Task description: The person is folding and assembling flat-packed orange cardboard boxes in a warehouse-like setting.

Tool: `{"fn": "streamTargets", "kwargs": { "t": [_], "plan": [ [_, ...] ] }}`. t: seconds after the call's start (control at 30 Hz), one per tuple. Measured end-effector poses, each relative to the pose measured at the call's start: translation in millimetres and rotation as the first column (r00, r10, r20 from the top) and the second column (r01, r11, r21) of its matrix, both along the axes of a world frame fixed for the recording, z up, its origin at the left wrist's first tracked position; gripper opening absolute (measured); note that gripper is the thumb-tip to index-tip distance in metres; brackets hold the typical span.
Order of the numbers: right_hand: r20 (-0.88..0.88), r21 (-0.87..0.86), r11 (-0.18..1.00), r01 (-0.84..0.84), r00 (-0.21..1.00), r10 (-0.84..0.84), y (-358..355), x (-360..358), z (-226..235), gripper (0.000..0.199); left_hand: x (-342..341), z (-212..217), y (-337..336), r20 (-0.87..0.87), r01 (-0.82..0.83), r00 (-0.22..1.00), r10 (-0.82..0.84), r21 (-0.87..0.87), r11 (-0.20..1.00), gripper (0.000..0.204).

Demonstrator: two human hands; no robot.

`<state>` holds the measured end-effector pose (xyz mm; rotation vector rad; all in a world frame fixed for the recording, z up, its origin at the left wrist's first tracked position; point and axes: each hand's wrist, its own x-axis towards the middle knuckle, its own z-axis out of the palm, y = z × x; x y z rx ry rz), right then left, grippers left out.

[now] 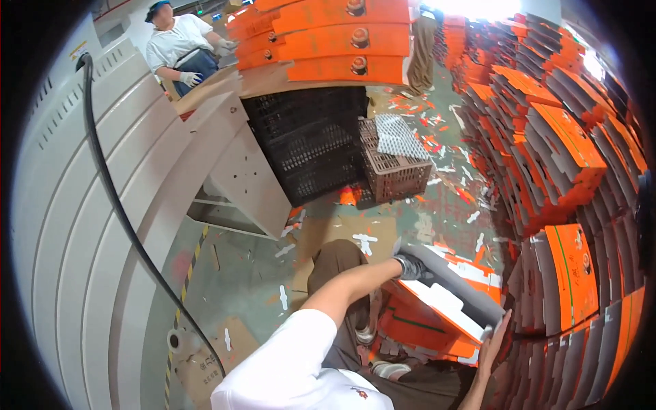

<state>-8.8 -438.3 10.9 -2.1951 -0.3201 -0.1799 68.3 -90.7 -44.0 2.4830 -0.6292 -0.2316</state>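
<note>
Gloved left hand (410,266) gripping far end of card stack (447,294); bare right hand (493,342) open, pressed flat against near end. Crate (396,174) far beyond.

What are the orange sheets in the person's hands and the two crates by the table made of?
The orange sheets look like printed cardboard: flat, die-cut, grey on the back, held at each end by the left hand and the right hand. The black crate and brown crate seem moulded plastic, with open lattice walls.
</note>
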Motion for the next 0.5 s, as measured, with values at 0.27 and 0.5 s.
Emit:
{"fn": "streamTargets", "kwargs": {
  "t": [0.27, 0.5],
  "plan": [
    [-0.428, 0.568, 0.811, 0.141, 0.892, 0.146, -20, -5, -10, 0.054, -14, 54, -18, 0.286, 0.152, 0.939, -0.188, 0.145, 0.978, 0.029],
    [-0.299, 0.404, 0.88, 0.251, 0.945, -0.132, -13, 11, -27, 0.043, -2, 6, -14, 0.795, 0.238, 0.448, -0.408, 0.334, 0.912, 0.014]
  ]
}}
